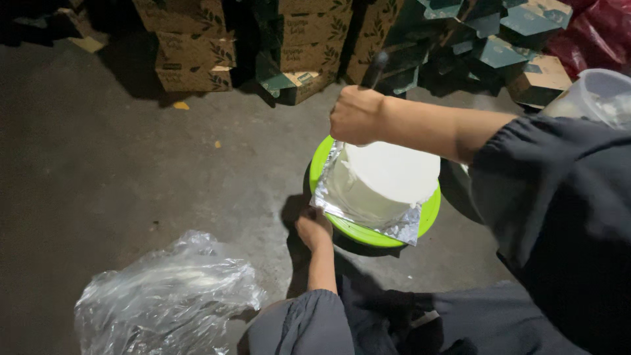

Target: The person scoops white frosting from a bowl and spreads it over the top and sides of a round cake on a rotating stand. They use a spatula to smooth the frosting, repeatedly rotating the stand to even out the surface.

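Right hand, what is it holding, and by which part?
The right hand grips a dark-handled tool by its handle, against the white cake's side; the blade is hidden.

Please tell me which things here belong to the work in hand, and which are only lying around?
In use:
- white frosted cake
- foil board under it
- green turntable, touched by left hand
- dark-handled tool gripped in right hand

Lying about:
- clear plastic bag
- stacked cardboard boxes
- plastic tub
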